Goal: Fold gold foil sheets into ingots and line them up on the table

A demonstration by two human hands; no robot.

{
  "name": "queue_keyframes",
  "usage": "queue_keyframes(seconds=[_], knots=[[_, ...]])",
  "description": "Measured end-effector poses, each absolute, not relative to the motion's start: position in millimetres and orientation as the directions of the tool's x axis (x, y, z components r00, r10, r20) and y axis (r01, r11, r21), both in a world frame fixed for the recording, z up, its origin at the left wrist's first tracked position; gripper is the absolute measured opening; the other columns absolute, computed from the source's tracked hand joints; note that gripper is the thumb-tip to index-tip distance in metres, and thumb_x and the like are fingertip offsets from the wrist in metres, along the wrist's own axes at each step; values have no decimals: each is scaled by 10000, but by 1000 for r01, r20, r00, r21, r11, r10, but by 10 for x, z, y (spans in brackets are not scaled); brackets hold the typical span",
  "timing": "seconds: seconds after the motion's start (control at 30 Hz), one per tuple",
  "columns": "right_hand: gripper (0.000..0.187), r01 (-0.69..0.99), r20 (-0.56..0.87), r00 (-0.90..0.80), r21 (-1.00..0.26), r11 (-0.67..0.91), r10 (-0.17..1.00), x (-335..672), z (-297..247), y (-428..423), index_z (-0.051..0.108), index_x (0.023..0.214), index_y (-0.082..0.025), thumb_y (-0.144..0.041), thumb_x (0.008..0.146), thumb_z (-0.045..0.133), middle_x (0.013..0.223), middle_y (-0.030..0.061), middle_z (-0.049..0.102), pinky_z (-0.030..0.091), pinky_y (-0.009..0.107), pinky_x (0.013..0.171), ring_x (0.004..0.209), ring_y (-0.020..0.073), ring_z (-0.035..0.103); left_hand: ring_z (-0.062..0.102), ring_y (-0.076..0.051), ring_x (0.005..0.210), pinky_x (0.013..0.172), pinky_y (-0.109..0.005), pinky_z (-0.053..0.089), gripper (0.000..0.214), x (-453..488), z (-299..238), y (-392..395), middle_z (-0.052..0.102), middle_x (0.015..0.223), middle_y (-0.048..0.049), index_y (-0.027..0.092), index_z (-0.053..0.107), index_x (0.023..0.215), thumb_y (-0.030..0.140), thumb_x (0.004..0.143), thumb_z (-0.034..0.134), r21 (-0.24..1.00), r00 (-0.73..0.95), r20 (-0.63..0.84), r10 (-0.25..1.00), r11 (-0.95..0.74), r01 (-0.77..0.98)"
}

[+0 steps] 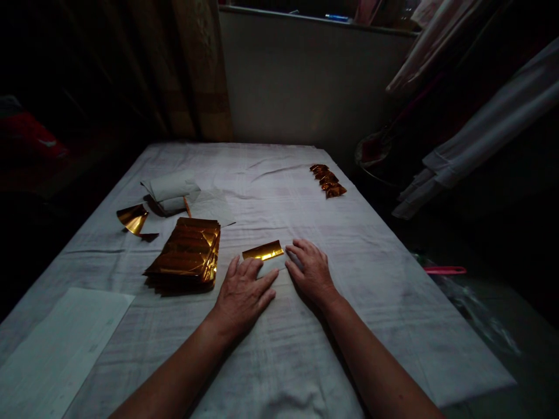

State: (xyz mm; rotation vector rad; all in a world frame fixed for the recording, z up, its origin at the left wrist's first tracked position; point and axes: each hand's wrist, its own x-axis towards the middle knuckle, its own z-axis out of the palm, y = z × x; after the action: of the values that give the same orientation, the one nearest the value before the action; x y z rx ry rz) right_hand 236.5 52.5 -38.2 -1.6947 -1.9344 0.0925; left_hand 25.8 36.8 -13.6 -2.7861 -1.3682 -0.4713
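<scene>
My left hand (243, 294) lies flat on the white cloth, fingers stretched out, its fingertips pressing a partly folded sheet whose gold face (263, 251) shows as a strip at the far edge. My right hand (310, 272) rests beside it, fingers slightly curled, touching the right side of the same sheet. A stack of gold foil sheets (187, 253) lies just left of my left hand. Several folded gold pieces (327, 180) sit in a row at the far right of the table.
The table is covered by a white cloth (279, 355). A curled gold sheet (132, 219) and folded white paper (171, 189) lie at the far left. A pale sheet (61, 349) lies near left. Hanging fabric (480, 128) is at the right.
</scene>
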Motion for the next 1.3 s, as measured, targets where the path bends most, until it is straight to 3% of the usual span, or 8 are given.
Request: queue_keyframes(seconds=[0.2,0.63,0.93,1.17,1.3], knots=[[314,886,369,-41,-417,204,929,2386,-400,529,673,1162,-240,-257,858,593,1291,101,645,395,460,1022,1245,273,539,538,-273,1206,1154,-542,256,364,210,-152,310,618,1282,-71,340,642,1269,455,934,559,146,560,292,776,-614,775],[291,886,359,-64,-410,219,931,2386,-384,523,679,1144,-245,-255,873,572,1291,104,638,393,475,1016,1249,284,529,592,-296,1163,1066,-549,352,270,-175,-61,207,676,1237,-83,279,693,1161,323,958,520,112,547,341,765,-611,784],[310,875,373,-83,-417,247,924,2377,-346,511,680,1139,-239,-337,848,640,1305,112,627,397,482,1018,1244,294,537,618,-246,1105,1052,-476,408,216,-106,-111,252,695,1169,-83,208,659,1074,312,967,503,247,476,409,779,-596,764],[457,858,389,-86,-439,267,917,2394,-372,505,636,1243,-226,-337,802,672,1346,131,606,394,488,1035,1260,298,536,563,-301,1203,1061,-494,408,413,-87,-240,314,631,1281,-149,166,510,1301,349,932,549,220,357,479,802,-504,835],[459,856,394,-94,-437,276,915,2386,-372,508,628,1252,-233,-322,803,661,1342,126,610,390,494,1044,1258,296,536,556,-303,1210,1081,-502,389,432,-41,-252,329,623,1287,-143,186,493,1317,331,917,568,234,354,486,799,-509,828]])
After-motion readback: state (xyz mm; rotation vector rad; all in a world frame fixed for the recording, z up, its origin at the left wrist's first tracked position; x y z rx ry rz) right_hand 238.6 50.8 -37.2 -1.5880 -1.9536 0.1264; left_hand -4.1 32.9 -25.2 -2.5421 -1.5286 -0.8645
